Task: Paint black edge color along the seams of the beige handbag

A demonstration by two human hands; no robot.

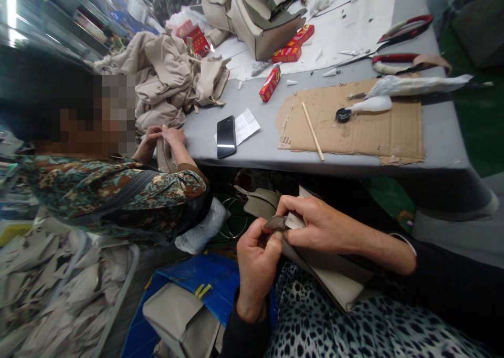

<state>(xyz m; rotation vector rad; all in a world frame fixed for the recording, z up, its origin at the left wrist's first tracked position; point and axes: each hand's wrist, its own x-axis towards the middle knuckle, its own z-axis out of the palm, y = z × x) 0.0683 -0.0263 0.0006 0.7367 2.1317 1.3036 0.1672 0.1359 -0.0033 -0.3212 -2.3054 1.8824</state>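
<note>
A beige handbag [334, 276] lies across my lap, its upper end raised between my two hands. My left hand [258, 258] is closed, thumb and fingers pinching a small flap at that end. Beside it, my right hand [315, 224] grips the bag's edge with thumb and bent fingers, close against the left fingertips. The fingers hide most of the spot where they meet. Just behind my hands, another beige leather piece [262, 201] shows below the table edge.
A co-worker's hands [163, 137] hold beige material at left. On the grey table [263, 132] are a phone [226, 136], cardboard [370, 132] with a wooden stick [312, 130], scissors [405, 59], red boxes [293, 45] and bags [255, 27]. A blue bin [197, 274] holding bags stands at lower left.
</note>
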